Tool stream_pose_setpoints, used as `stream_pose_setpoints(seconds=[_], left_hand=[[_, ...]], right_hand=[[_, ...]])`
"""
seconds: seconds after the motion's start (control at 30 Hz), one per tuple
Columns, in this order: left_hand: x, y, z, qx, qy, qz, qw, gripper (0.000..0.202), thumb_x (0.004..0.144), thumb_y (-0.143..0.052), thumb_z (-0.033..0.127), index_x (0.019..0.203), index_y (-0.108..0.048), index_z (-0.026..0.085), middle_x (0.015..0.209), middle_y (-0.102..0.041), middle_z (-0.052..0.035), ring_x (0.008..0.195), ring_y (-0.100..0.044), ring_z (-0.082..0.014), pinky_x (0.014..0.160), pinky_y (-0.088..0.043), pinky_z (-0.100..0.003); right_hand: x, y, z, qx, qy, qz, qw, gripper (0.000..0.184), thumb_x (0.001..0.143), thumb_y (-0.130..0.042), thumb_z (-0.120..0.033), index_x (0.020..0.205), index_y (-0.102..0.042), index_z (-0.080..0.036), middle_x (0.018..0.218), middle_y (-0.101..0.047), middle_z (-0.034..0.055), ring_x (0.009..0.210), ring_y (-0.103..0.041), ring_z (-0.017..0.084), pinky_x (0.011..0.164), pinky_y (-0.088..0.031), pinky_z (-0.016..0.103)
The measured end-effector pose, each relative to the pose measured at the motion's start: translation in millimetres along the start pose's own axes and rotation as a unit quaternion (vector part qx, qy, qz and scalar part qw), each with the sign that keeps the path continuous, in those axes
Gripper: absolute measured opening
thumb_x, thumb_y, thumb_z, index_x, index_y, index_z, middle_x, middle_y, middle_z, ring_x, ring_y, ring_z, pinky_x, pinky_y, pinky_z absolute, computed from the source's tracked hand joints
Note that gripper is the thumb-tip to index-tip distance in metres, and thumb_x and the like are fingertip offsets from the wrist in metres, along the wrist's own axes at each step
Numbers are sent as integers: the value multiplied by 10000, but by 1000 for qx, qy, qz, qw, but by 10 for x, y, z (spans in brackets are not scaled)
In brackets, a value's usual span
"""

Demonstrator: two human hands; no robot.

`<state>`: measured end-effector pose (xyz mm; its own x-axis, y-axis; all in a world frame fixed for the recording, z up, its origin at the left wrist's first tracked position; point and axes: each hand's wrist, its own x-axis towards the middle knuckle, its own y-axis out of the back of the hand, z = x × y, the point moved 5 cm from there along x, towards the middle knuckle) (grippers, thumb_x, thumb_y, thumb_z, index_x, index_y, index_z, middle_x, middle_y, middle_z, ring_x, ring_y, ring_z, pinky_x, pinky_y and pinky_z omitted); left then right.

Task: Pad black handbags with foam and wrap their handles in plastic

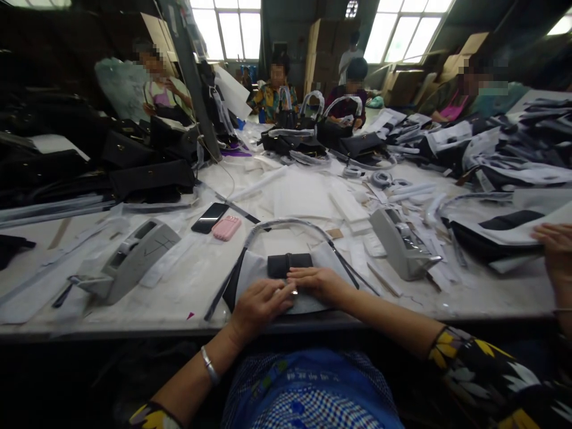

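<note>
Black handbag with a tall looped handle (277, 268) lies beneath a person's bare left hand (263, 302) and bare right hand (320, 286)

The handbag rests at the near edge of a cluttered white tabletop (179, 304), directly in front of the person. Clear film wraps its curved handle (290, 221), which arches away from the body. Thin pale wrapping sheet (252, 271) covers much of the front, around a dark rectangular panel (300, 260) in the middle.

The sheet could crease or slip, probably from uneven pressure or one hand dragging across it. Because the handbag sits so near the edge, a pull toward the body might tip it off. A grey desktop tape dispenser (138, 256) stands to the left and another grey tape dispenser (397, 247) to the right; a wide swing of the handle or a loose strap might catch on one.

The left fingers are bent and slightly spread over the front. The right fingers stretch out nearly straight, close together, just below the panel. Fingertips of both hands meet or overlap beside a small shiny metal piece (294, 292). Both hands touch the handbag, but whether either pinches the metal piece or sheet cannot be told, since the thumbs are mostly hidden.
</note>
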<state>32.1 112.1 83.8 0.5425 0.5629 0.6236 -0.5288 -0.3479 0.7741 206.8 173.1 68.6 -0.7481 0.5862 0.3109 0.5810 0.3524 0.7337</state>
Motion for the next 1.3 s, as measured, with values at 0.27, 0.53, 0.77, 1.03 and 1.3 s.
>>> stream_pose_setpoints(seconds=[0.27, 0.53, 0.77, 1.03, 1.3], left_hand=[[5, -101, 33, -46, -47, -29, 997, 251, 934, -615, 192, 1184, -636, 186, 963, -716, -40, 875, -651, -174, 781, -540, -307], [41, -110, 26, -61, -47, -62, 995, 214, 953, -573, 199, 1151, -652, 187, 937, -696, -53, 841, -631, -182, 741, -531, -321], [47, -114, 9, -88, -37, -57, 994, 220, 968, -529, 182, 1145, -659, 186, 930, -683, -65, 826, -626, -178, 730, -537, -322], [43, -147, -44, -143, -8, -91, 985, 233, 962, -533, 163, 1151, -661, 206, 997, -691, -62, 876, -640, -181, 772, -548, -322], [-7, -195, -81, -164, 21, -107, 980, 255, 958, -537, 166, 1175, -657, 224, 997, -679, -58, 898, -634, -184, 778, -544, -327]], right_hand=[[-5, -67, 89, 0, 2, -16, 1000, 329, 972, -552, -174, 1275, -675, -210, 1353, -623, 100, 1296, -561, 216, 1138, -437, 379], [144, -11, -57, -137, 71, -74, 985, 230, 959, -585, -205, 1135, -733, -192, 1220, -697, 81, 1201, -603, 215, 1009, -510, 332], [323, 107, -135, -197, 210, -157, 945, 173, 962, -546, -146, 1001, -714, -160, 1106, -700, 53, 1017, -576, 170, 851, -502, 245], [310, 28, -93, -196, 161, -139, 957, 126, 944, -617, -223, 1010, -717, -183, 1104, -669, 44, 991, -552, 171, 841, -482, 232], [189, 21, -61, -169, 171, -72, 968, 214, 1000, -511, -227, 1011, -713, -157, 1033, -689, 81, 932, -555, 168, 873, -491, 265]])
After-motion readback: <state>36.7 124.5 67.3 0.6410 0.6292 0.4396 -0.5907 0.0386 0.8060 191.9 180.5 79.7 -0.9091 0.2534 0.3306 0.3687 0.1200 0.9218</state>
